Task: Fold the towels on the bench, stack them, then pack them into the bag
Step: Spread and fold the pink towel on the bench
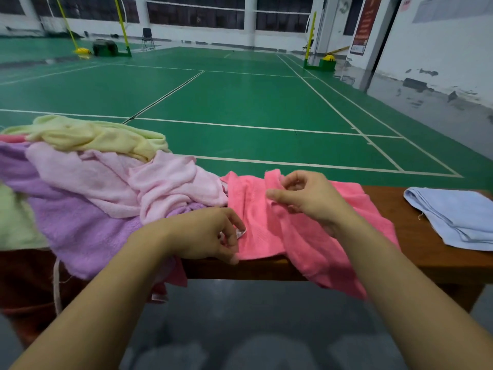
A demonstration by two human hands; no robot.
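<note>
A bright pink towel (256, 231) lies rumpled across the middle of the wooden bench (416, 252), one end hanging over the front edge. My left hand (210, 236) pinches the towel's near left corner, where a small white tag shows. My right hand (306, 196) hovers over the towel's far edge with fingers curled, pinching a fold of it. A heap of unfolded towels lies to the left: pale pink (149, 182), purple (80, 231), yellow (88, 134) and light green (16, 220). A folded light blue towel (458, 214) rests at the right end. No bag is in view.
Beyond the bench stretches a green badminton court (240, 102) with white lines and yellow net posts (122, 25). A white wall (440, 54) runs along the right. Grey floor lies below the bench's front edge.
</note>
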